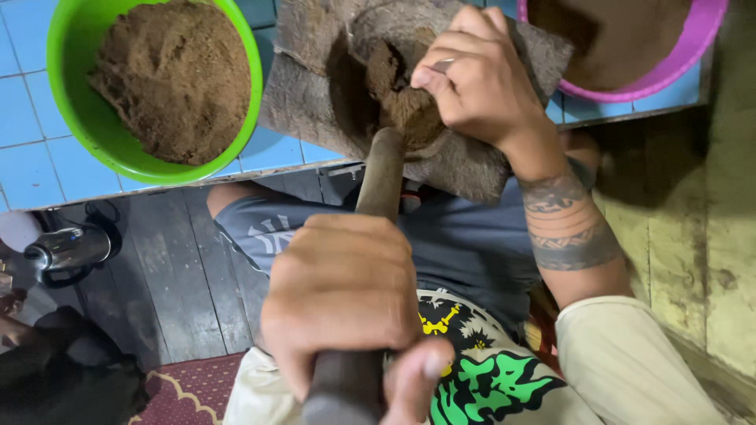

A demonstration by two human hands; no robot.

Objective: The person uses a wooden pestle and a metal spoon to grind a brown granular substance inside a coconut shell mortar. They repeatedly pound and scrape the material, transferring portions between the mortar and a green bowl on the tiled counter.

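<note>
At the edge of the blue tiled table (31,169), seen from the head camera, a dark stone mortar (315,102) sits with its hollow packed with brown paste (398,90). The pestle (378,177) is the thing both hands work around. Its long axis runs nearly straight up the picture, from the person's lap toward the mortar, leaning slightly rightward at the top. Its working end points away from the body and into the hollow, where it meets the paste; its butt end points back toward the camera.

The left hand (346,303) is closed in a full fist around the near end of the pestle, thumb wrapped beneath, so it is the hand nearer the body and lies directly on the tool's axis. The right hand (476,83) is farther out, over the mortar's right rim, fingers curled and pressed into the paste just beside the pestle's tip. It holds no tool; whether it pinches some paste I cannot tell. A ring shows on one finger, and a dark band tattoo circles the forearm.

So the paste lies ahead of the left hand, along the pestle's line, and directly under the right hand.

To the left of the mortar, well apart from both hands, stands a green bowl (71,118) of brown powder. At the upper right, a pink bowl (693,47) sits near the right wrist. A metal kettle (67,248) rests on the floor below the table.
</note>
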